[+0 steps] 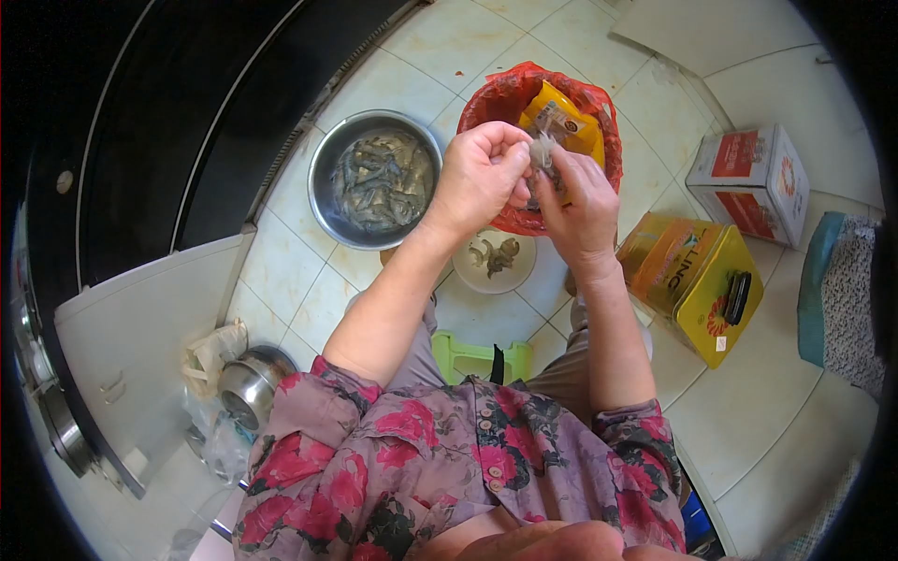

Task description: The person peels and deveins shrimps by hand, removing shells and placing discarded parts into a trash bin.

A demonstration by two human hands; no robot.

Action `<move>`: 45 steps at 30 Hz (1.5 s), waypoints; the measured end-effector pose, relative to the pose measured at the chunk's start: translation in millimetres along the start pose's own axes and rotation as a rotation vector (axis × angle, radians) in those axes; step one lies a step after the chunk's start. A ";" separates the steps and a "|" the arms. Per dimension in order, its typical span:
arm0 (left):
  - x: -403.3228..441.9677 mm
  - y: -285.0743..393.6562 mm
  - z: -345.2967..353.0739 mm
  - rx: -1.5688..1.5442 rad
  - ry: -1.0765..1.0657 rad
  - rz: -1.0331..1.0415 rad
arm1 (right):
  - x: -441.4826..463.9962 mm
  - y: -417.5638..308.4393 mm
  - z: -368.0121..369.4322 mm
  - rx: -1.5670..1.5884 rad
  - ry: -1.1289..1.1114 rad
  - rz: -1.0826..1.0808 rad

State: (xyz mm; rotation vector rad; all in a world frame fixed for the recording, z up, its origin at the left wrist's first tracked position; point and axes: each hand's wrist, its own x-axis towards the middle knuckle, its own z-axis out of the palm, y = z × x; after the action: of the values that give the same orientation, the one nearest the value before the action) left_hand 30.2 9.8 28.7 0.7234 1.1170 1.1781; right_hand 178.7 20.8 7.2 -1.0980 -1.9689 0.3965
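Above a bin lined with a red bag (610, 150), my right hand (582, 208) is closed around a greyish shrimp (543, 154). My left hand (482, 173) is pinched at the shrimp's left side, its fingertips close together; what they grip is too small to make out. A yellow packet (585, 134) lies in the bin, partly behind the hands. To the left, a metal bowl (323, 201) holds several grey shrimp (383, 182) in liquid. Below the hands, a white plate (524, 274) carries several shrimp pieces (500, 255).
A light green stool (454, 353) stands between the legs. On the right are a red and white box (753, 182), a yellow container (687, 280) and a teal-edged grey cloth item (842, 299). Cabinets and a metal pot (251, 388) are at the left.
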 end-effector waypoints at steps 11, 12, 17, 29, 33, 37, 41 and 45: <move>4.5 -7.3 6.8 0.416 0.141 0.234 | -6.6 -11.2 13.8 -0.228 0.022 0.031; 4.6 -7.3 6.6 0.416 0.142 0.235 | -7.0 -9.8 14.5 -0.227 0.021 0.031; 3.4 -0.2 8.2 0.220 0.119 0.044 | -4.4 -9.1 18.2 -0.253 0.027 0.006; 2.4 -4.4 11.5 0.229 0.006 0.058 | -6.0 -10.9 23.6 -0.067 0.129 0.175; 3.8 -4.3 9.3 0.179 0.007 0.040 | -1.7 -10.6 9.1 0.090 0.042 0.283; 3.5 -1.2 7.0 0.077 -0.014 0.000 | -1.2 -6.8 2.8 0.398 -0.052 0.490; 2.8 -0.3 6.6 0.056 -0.041 0.021 | -1.8 -0.1 2.4 0.521 -0.131 0.565; 2.1 0.8 5.7 0.237 -0.026 0.081 | 0.7 -8.8 -1.5 0.408 -0.043 0.427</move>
State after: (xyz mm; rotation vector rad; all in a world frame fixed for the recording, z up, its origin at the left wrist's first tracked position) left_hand 35.3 12.6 30.7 0.9710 1.2275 1.1109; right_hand 174.8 16.2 13.8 -1.2361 -1.5798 1.0081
